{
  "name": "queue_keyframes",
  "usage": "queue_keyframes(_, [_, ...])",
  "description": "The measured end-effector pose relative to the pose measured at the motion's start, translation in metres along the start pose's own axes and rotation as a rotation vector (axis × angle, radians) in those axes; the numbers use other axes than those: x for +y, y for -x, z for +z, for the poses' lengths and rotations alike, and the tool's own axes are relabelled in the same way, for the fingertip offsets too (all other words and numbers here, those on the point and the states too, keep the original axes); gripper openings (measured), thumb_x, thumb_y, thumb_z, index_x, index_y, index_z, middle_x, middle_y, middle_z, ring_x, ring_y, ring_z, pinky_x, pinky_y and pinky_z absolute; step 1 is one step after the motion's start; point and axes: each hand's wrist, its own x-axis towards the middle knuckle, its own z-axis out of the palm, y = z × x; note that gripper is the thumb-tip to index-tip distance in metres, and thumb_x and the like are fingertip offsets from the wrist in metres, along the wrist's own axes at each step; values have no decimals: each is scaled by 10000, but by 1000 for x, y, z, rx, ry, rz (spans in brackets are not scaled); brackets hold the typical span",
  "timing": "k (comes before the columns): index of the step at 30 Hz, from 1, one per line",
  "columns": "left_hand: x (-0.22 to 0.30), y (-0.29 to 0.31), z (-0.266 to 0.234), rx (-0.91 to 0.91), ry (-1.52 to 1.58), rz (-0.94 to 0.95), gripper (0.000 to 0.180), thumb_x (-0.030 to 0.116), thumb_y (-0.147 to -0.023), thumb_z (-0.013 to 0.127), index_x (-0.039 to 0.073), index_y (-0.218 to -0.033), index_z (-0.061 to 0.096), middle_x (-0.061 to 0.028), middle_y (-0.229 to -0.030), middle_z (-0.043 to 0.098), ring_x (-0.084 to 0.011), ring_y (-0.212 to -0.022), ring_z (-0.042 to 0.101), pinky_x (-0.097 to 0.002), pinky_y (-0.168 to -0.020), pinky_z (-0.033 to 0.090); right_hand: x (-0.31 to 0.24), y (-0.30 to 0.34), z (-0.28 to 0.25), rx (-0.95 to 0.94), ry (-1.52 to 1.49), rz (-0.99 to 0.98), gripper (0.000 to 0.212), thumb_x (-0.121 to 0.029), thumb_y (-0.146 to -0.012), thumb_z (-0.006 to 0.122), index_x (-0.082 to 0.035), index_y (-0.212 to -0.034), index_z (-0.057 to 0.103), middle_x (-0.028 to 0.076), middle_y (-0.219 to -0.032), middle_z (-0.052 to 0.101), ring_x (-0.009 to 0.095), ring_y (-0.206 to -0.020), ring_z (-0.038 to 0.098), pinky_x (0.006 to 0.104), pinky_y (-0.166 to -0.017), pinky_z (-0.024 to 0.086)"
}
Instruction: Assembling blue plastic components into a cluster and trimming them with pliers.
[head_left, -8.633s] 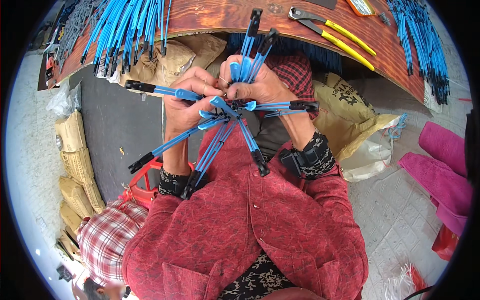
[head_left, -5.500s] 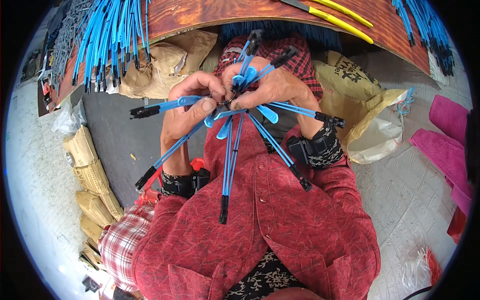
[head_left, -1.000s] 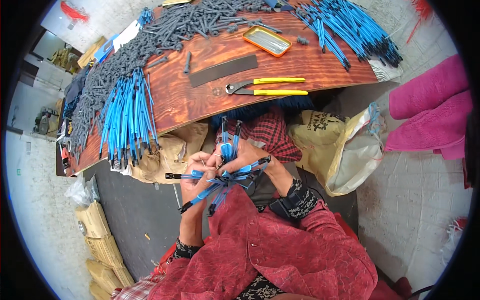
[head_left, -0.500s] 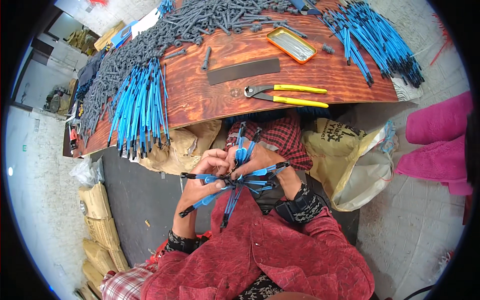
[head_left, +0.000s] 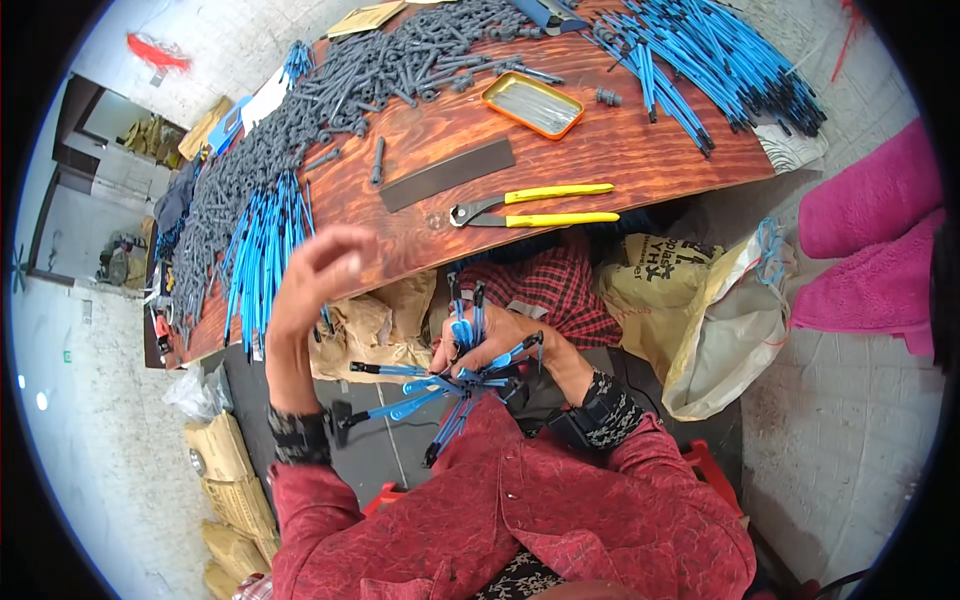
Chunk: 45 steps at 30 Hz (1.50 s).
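Observation:
My right hand (head_left: 492,338) is closed around the hub of a bundle of thin blue rods with black tips (head_left: 458,384). The rods fan out from its middle like spokes, above my lap. Raised to the left, my left hand (head_left: 312,278) is apart from the bundle, somewhat blurred, its fingers spread with nothing visible in them. It is nearest to a pile of blue rods with black ends (head_left: 258,262) hanging over the table's front edge and covers part of that pile.
The wooden table (head_left: 440,130) carries a heap of grey plastic pieces (head_left: 350,90), yellow-handled pliers (head_left: 540,207), a dark flat strip (head_left: 447,174), an orange-rimmed tray of thin pins (head_left: 535,105) and more blue rods (head_left: 715,65). A pale sack (head_left: 720,350) stands right.
My left hand has let go of the bundle and moved up and left toward the left rod pile. My right hand still holds the bundle. The view has shifted a little.

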Motion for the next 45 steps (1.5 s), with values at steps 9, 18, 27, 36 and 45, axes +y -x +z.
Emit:
queue_keyframes(9, [-11, -239, 25, 63, -540, 298, 429, 205, -919, 678, 87, -1326, 609, -133, -1131, 650, -220, -958, 651, -358, -891, 518, -9, 21, -8, 28, -21, -5, 169, -27, -827, 775, 8, -950, 664, 199, -1103, 717, 257, -1047, 690, 356, -913, 532])
queue_keyframes(18, [-34, -307, 46, 170, -626, 408, 289, 110, -912, 692, 52, -1194, 663, -86, -1003, 747, -122, -856, 684, -300, -770, 541, -48, 31, -23, 165, -87, -2, 179, -51, -778, 791, -3, -902, 671, 225, -1081, 724, 247, -1015, 691, 343, -881, 527])
queue_keyframes(27, [-45, -216, 17, 40, -215, 203, 477, -48, -888, 640, 44, -1353, 583, -19, -1205, 637, -102, -1062, 602, -280, -918, 504, -25, 34, -19, 144, -207, -18, 195, -36, -742, 787, 18, -892, 674, 242, -1066, 720, 282, -1010, 695, 355, -912, 524])
queue_keyframes(36, [-49, -124, 6, 61, 166, 116, 337, -6, -897, 692, 36, -1230, 664, -16, -1114, 687, -99, -1055, 629, -263, -956, 478, -12, 16, -3, 65, -45, -26, 211, -29, -731, 801, 4, -880, 655, 244, -1083, 725, 269, -983, 701, 353, -880, 529])
queue_keyframes(45, [-45, -43, 16, -39, 86, 199, 328, -24, -898, 688, 16, -1222, 661, -16, -1173, 637, -98, -1122, 577, -266, -989, 454, -5, 6, -4, 127, -111, -6, 175, 9, -752, 789, 12, -852, 645, 261, -1036, 727, 332, -1026, 711, 417, -896, 561])
